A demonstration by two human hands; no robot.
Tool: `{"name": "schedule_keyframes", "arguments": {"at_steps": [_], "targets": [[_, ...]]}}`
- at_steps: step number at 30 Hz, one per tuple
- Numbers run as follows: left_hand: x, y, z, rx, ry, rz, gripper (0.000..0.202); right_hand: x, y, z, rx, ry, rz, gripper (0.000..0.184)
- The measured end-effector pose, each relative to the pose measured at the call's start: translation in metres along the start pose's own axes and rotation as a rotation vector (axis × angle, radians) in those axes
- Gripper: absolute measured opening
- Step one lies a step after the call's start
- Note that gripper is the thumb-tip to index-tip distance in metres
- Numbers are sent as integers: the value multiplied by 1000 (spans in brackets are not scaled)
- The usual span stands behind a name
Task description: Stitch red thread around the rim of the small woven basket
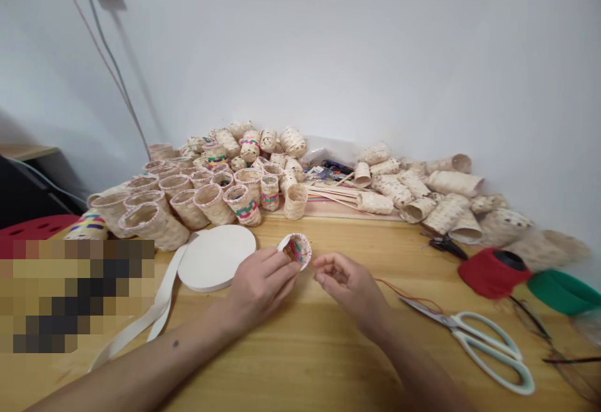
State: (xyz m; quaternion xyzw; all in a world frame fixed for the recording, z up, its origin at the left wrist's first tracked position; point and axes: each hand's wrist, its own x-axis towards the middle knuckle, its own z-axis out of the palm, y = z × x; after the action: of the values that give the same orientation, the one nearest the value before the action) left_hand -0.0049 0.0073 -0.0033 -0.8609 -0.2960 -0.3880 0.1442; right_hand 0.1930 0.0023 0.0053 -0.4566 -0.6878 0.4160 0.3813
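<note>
Small woven basket (295,251), pale straw with a pink-stitched rim and bright colours showing inside, was held just above the wooden table (300,349), near its middle. It was tilted so that its mouth faced the camera.

The left hand (263,283), its forearm stretching in from the lower left, had its grip clasped on the basket, with the fingers round the basket's left side. The right hand (350,287) sat just beside the basket on the right. Its grip was clenched, fingertips pinched together close to the rim; what they pinched was too small to tell.

A thin red thread (399,289) trailed across the table from beneath the right hand toward a red spool (491,272) at the right. White-handled scissors (462,324) lay near the right forearm, in front of the spool. A smaller dark pair of scissors (446,246) lay behind the spool, and a green object (561,290) sat just to its right.

Left of the basket, close to the left hand, a flat roll of white tape (216,257) rested on the table, its loose end (154,309) curling toward the near edge.

Behind everything, against a white wall (328,55), many more straw baskets were heaped. An upright cluster (188,202) stood at the left, some banded in colour, and a tumbled pile (422,193) lay on its sides at the right.
</note>
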Motion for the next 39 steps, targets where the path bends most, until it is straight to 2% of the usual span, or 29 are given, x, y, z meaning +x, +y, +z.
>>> {"name": "schedule_keyframes", "arguments": {"at_steps": [5, 12, 15, 19, 22, 26, 29, 32, 35, 37, 39], "targets": [[1, 3, -2, -78, 9, -48, 11, -1, -1, 7, 32, 82, -72, 9], [-3, 9, 2, -103, -4, 13, 14, 0, 2, 13, -3, 92, -131, 19], [-5, 4, 2, -88, 7, 47, 15, 0, 2, 10, -156, 123, -205, 21], [-10, -6, 7, -31, 26, 119, 14, 1, 5, 1, -446, 273, -388, 15], [-12, -12, 11, -10, 68, 156, 12, 4, 7, -6, -583, 367, -405, 16], [-13, -14, 12, -18, 82, 162, 15, 5, -2, -25, -763, 382, -321, 22], [-12, -13, 12, -7, 91, 151, 14, -11, -14, -58, -852, 379, -220, 26], [-9, -9, 9, -4, 89, 133, 14, -47, -20, -102, -954, 316, -52, 22], [-5, -5, 6, -29, 80, 110, 15, -92, -10, -140, -1049, 250, 157, 18], [-4, -3, 4, -32, 87, 106, 16, -118, 2, -153, -1083, 213, 271, 16], [-3, -3, 3, -28, 88, 107, 17, -135, 15, -157, -1088, 174, 329, 22]]}}
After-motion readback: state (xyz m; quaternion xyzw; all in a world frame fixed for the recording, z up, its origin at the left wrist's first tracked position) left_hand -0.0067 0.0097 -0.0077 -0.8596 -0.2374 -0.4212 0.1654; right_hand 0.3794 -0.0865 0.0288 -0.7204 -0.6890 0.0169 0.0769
